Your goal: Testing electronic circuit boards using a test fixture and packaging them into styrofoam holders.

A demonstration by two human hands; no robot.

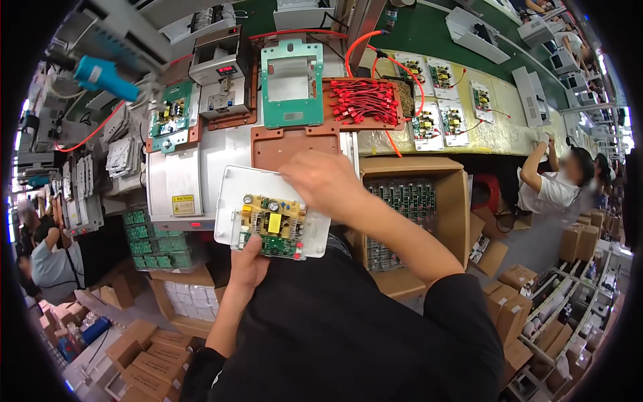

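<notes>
In front of me I hold a white plastic housing [231, 187] with a circuit board [276, 224] lying in it. The board carries a yellow transformer, capacitors and a green strip along its near edge. My left hand [249, 266] grips the housing from below, its thumb over the near edge by the board. Over the housing's far right corner is my right hand [325, 184], its fingers curled together at the edge. What those fingers pinch, if anything, is hidden. Just beyond lies a brown fixture plate [295, 149], with a green frame [291, 120] behind it.
Red-sleeved wires [365, 102] lie piled right of the frame. A green fixture with a board [171, 120] sits at left, beside a metal device [224, 74]. Housings with boards [426, 126] rest on the right bench. A cardboard box [462, 194] of boards stands at my right.
</notes>
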